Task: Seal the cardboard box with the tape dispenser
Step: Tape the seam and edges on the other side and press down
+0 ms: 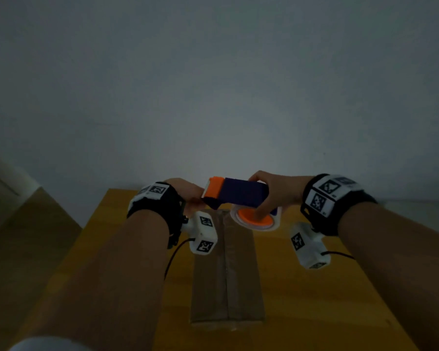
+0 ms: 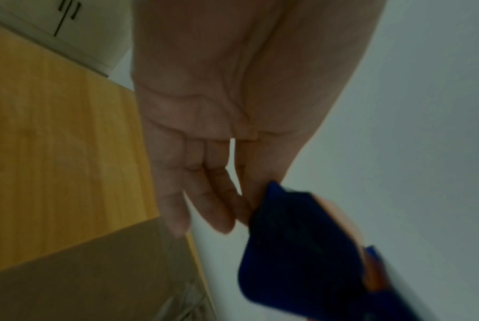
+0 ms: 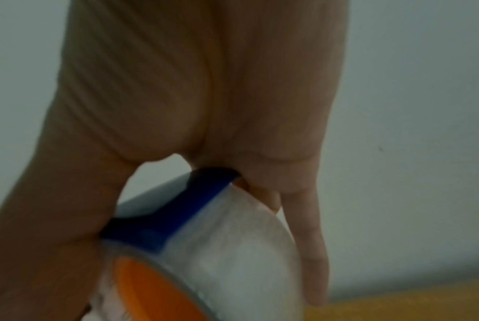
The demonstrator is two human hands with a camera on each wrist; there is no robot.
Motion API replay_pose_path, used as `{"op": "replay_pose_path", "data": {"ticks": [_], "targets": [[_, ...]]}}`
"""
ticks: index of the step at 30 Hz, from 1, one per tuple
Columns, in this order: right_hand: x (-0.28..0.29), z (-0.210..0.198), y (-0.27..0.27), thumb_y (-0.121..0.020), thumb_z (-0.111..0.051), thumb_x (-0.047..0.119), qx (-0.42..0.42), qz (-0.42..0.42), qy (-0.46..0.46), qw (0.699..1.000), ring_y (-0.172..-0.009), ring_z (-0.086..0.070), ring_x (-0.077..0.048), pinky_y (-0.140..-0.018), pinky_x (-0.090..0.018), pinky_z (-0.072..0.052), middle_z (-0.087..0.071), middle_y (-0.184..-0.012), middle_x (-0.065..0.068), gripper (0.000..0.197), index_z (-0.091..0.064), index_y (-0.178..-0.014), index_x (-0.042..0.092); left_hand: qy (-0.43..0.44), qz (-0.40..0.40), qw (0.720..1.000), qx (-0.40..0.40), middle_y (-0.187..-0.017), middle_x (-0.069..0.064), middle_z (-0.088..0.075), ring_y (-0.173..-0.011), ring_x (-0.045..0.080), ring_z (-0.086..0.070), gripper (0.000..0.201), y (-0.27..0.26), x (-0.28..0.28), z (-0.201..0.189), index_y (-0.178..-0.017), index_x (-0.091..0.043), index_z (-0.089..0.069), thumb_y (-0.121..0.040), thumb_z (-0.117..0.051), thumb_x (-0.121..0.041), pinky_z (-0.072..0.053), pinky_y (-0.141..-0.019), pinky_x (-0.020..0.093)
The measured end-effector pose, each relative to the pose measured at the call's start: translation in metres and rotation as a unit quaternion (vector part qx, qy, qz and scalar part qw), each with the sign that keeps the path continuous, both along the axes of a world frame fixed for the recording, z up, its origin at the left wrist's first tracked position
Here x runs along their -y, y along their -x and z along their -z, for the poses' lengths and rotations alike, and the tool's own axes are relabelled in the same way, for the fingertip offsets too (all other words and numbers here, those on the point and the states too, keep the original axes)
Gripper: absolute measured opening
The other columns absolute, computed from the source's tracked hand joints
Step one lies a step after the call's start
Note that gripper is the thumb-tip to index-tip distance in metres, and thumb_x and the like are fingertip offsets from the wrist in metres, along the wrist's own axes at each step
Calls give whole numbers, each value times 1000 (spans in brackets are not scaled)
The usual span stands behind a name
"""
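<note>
A flat brown cardboard box point(image 1: 228, 269) lies lengthwise on the yellow wooden table point(image 1: 302, 287), its flaps down and a glossy strip along the centre seam. Above its far end I hold a blue and orange tape dispenser point(image 1: 238, 192). My right hand point(image 1: 276, 191) grips the blue body, thumb on the orange core of the clear tape roll point(image 1: 254, 220). My left hand point(image 1: 188, 193) pinches the dispenser's orange front end. In the left wrist view the other fingers point(image 2: 210, 206) hang straight beside the blue body point(image 2: 301, 249). The right wrist view shows the roll point(image 3: 232, 249) under my palm.
A plain white wall stands right behind the table's far edge. A white cabinet point(image 2: 67, 32) is at the far left. Bare tabletop point(image 2: 53, 141) lies on both sides of the box.
</note>
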State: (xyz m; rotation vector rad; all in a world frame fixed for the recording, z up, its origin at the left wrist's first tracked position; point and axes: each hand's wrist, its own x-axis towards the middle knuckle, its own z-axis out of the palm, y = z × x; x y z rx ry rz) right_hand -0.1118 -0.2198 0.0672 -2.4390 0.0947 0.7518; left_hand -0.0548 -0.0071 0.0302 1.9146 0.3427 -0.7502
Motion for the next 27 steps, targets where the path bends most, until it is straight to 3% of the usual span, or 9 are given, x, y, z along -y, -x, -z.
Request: {"op": "replay_pose_path", "data": {"ticks": [2,4,7,10,13,18,21,25,27], "targets": [[-2,-5,-3,-75,-78,19,39,-20,16,999,-76,-57,-12,-70,-31,-55,-56,-98,1,69,-36,-130,20,23,-11,1000,1,-83,11,-65,-87,25,-62,14,3,3,-2,-78,-8,-61,-89,-56,-2,-50,-99,46],[-3,-5,-5,-74,-77,18,105,-24,30,994,-74,-56,-11,-62,-23,-49,-57,-98,0,60,-41,-123,17,40,-49,998,21,-70,10,-65,-69,20,-62,22,3,5,-7,-71,-8,-60,-91,-55,-2,-53,-89,41],[-4,-1,-7,-72,-78,24,183,-42,78,979,-86,-57,-16,-68,-26,-49,-61,-105,-3,54,-47,-115,15,57,-68,996,16,-39,5,-62,-55,16,-58,23,3,5,-10,-67,-3,-55,-90,-58,-2,-51,-83,33],[0,5,-8,-71,-79,28,192,-57,111,973,-86,-56,-18,-69,-28,-46,-61,-103,-3,51,-46,-108,15,72,-61,995,12,-51,6,-63,-63,15,-53,22,2,4,-11,-69,-6,-55,-90,-58,-3,-52,-79,30],[9,8,-9,-73,-77,25,177,-69,144,971,-83,-52,-16,-69,-27,-42,-52,-93,2,46,-40,-101,19,92,-58,994,-2,-41,2,-62,-62,15,-52,19,2,4,-8,-72,-6,-56,-91,-58,-3,-53,-70,28],[19,17,-14,-74,-75,23,162,-86,196,963,-72,-50,-11,-57,-19,-38,-48,-77,9,41,-39,-94,21,64,-58,996,1,-54,6,-58,-62,15,-51,21,6,-5,5,-70,-5,-56,-91,-58,-4,-49,-94,37],[35,16,-8,-79,-71,31,143,-67,282,946,-67,-50,-12,-61,-23,-40,-48,-73,7,34,-39,-82,20,38,-64,997,-22,-66,5,-46,-61,14,-43,30,6,-19,15,-66,-10,-49,-95,-52,-8,-41,-103,37],[43,13,-3,-81,-68,34,90,-79,340,933,-85,-56,-17,-73,-27,-44,-62,-104,-1,46,-46,-116,12,8,-77,997,-22,-67,4,-49,-63,15,-47,22,9,-26,22,-71,-11,-55,-93,-57,-10,-43,-100,33],[39,22,-10,-80,-69,35,76,-66,355,930,-89,-55,-15,-74,-25,-44,-59,-114,-1,58,-44,-126,12,0,-72,997,-20,-70,6,-54,-67,17,-50,7,10,-19,23,-89,-9,-65,-91,-60,-13,-45,-103,36]]}}
